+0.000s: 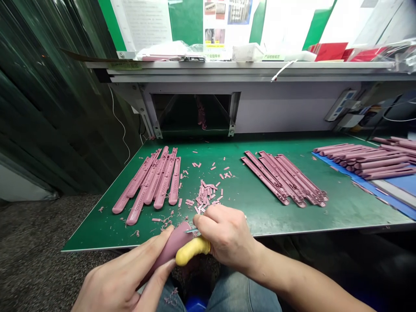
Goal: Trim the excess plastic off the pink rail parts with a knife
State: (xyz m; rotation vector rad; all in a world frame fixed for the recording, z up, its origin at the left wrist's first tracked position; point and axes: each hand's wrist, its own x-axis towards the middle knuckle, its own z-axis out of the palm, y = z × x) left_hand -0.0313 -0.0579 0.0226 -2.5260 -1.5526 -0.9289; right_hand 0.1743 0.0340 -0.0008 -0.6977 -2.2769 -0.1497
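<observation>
Fingers, left [146, 253], clasping matte pink moulded plastic [175, 245], right fingers [208, 223] gripping lumpy yellow knife handle [191, 252] — perhaps rubber

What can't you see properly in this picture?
From the head camera:
- Blade of the yellow-handled knife: mostly hidden by the right hand and the pink piece.
- Lower end of the pink piece: hidden by the left hand.
- Writing on the wall paper: too small to read.
- Pink bars at right: cut off by the picture's edge.
</observation>
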